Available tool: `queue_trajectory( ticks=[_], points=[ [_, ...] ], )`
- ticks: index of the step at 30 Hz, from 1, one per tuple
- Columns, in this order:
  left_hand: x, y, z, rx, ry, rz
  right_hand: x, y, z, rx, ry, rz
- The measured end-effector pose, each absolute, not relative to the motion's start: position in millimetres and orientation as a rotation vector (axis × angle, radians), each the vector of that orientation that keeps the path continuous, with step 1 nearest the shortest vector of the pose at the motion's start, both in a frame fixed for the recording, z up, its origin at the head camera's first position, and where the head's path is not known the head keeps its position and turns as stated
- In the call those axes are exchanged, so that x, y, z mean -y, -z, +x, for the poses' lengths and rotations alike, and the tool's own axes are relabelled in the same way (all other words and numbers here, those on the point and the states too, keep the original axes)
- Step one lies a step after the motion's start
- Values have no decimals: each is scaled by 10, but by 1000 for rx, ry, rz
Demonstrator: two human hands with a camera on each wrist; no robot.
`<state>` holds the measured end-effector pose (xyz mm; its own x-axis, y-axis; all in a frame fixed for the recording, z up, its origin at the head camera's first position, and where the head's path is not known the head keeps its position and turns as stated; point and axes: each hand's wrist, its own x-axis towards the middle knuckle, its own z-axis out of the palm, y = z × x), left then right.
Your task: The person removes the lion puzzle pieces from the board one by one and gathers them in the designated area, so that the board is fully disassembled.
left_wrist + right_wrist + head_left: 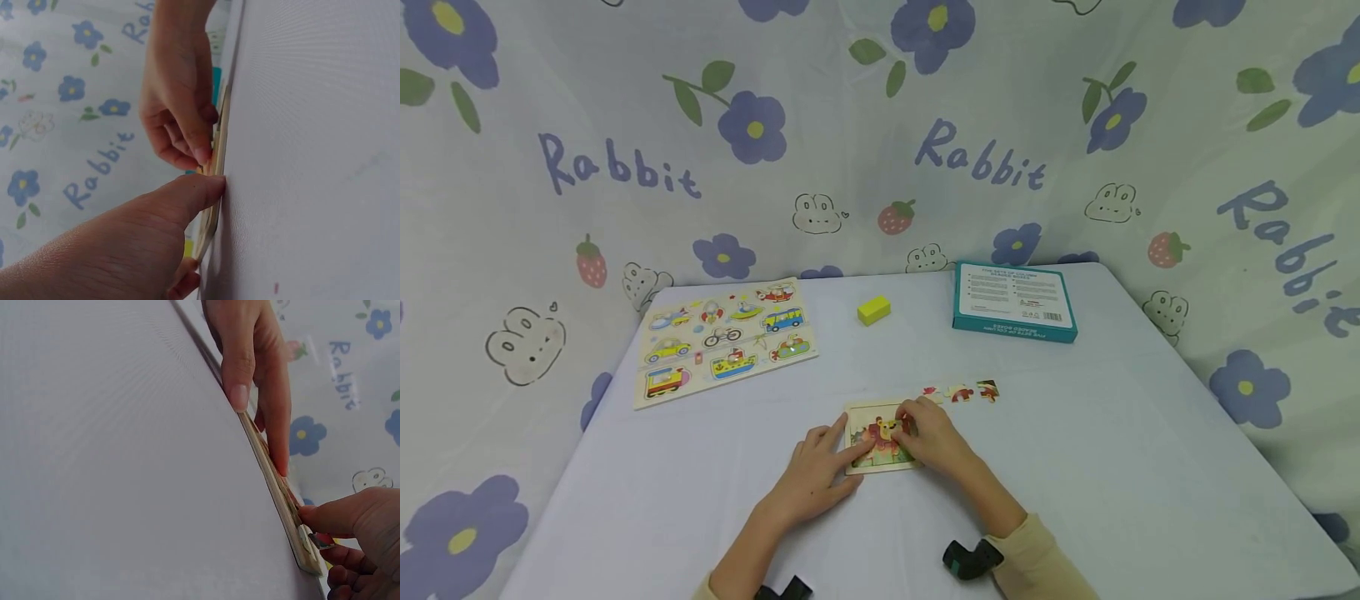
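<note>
A small wooden jigsaw board [859, 469] with a colourful animal picture lies flat on the table. My left hand [815, 477] rests at its left side, index finger stretched over the picture and thumb along the near edge. At the right part of the board, my right hand [934, 437] pinches a jigsaw piece [323, 540] between thumb and fingers, close over the picture. In the left wrist view, the right fingertips come down right beside the left thumb [209, 184]. Loose jigsaw pieces [988, 390] lie in a row just beyond the board, one partly behind the right hand.
At the back left lies a larger vehicle puzzle board [700, 379]. A yellow block [874, 311] sits at the back middle, with a flat teal box [1015, 302] to its right. Behind the white table [1120, 483] hangs a patterned curtain [850, 125].
</note>
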<state>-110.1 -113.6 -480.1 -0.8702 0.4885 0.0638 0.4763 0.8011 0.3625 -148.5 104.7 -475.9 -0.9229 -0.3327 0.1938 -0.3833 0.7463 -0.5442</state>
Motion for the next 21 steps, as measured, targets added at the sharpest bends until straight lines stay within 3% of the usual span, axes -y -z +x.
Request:
queue_trajectory(
  ticks=[21],
  points=[
    [1134, 4782, -1099, -2932, -588, 784, -1036, 4684, -1469, 2763, -1067, 526]
  ],
)
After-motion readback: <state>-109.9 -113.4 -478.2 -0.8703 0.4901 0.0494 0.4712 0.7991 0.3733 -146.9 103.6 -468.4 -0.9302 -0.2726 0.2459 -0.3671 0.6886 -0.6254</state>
